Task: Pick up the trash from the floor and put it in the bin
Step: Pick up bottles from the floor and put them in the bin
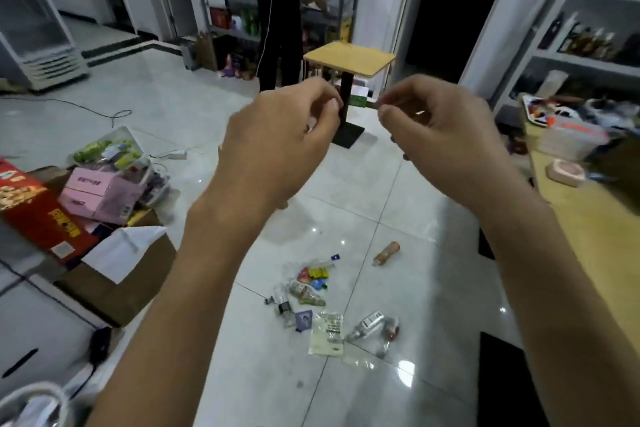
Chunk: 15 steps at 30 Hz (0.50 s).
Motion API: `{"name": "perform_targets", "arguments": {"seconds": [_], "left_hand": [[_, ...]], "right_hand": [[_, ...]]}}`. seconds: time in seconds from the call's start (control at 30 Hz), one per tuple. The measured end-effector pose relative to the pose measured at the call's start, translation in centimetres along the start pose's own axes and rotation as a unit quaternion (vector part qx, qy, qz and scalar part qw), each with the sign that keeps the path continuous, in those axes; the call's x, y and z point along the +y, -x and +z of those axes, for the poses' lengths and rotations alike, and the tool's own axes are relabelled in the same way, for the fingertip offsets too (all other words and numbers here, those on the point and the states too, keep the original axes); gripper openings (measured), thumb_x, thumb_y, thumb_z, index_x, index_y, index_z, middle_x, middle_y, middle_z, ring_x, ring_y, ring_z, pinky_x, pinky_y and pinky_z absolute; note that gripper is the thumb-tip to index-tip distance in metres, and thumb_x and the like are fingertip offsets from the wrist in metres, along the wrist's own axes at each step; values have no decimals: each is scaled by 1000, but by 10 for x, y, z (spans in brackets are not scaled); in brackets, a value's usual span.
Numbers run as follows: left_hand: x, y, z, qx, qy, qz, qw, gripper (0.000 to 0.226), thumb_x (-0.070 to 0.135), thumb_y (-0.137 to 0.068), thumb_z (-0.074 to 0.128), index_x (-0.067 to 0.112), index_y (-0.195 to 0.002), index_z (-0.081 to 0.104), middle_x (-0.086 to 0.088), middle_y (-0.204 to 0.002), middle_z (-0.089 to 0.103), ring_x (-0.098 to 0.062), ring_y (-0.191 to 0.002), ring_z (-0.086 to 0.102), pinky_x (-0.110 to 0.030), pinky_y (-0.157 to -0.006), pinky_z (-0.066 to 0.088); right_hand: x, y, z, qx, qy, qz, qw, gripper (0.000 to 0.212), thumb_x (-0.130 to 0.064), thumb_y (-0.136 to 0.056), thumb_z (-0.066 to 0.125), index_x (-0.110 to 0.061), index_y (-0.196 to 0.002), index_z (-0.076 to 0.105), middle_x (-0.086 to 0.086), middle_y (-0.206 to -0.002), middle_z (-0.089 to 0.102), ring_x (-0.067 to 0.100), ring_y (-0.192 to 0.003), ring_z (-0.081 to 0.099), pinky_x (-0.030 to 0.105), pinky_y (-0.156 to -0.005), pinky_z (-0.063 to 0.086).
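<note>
Hands: left hand (284,135) and right hand (436,135) raised, fingers curled; any pinch unclear.
Risk: trash (322,302) on floor (398,184) untouched; thin clear wrappers may slip.

- Trash (313,302): loose scatter on white floor tiles, centre-bottom.
- Wrappers (311,282): coloured cluster, crumpled, lying flat.
- White packet (327,333): flat, printed label up, just below the cluster.
- Clear bags (372,331): right of the packet.
- Orange tube (387,253): on its side, apart, upper right.

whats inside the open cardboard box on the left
The cardboard box holds pink cartons, a long red printed box leaning out, and a white paper sheet over its front corner. Whatever lies deeper beneath them is covered.
</note>
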State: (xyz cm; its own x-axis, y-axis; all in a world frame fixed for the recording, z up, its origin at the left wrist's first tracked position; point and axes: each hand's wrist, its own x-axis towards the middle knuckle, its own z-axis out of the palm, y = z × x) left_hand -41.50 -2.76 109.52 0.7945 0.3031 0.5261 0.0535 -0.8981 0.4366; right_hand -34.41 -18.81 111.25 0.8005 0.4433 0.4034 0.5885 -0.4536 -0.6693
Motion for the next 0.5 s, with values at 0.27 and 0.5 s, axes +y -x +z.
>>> {"name": "perform_targets", "arguments": {"seconds": [0.27,0.5], "left_hand": [[-85,-57,109,-38,46,-24,998,20,37,-100,45,37,-109,62,20,-88,60,-3,-76,60,-32,-69,53],[-207,-99,244,-92,30,-46,994,20,36,-99,44,38,-109,61,24,-84,56,-1,-72,53,-18,-61,39]], "right_hand": [[100,-74,77,-54,46,54,996,15,-33,-94,56,-31,-106,65,-16,-94,65,4,-74,62,26,-70,54],[219,-136,202,-85,70,139,984,14,-33,-90,56,-32,-102,64,-17,-94,65,7,-73,65,28,-65,51]]}}
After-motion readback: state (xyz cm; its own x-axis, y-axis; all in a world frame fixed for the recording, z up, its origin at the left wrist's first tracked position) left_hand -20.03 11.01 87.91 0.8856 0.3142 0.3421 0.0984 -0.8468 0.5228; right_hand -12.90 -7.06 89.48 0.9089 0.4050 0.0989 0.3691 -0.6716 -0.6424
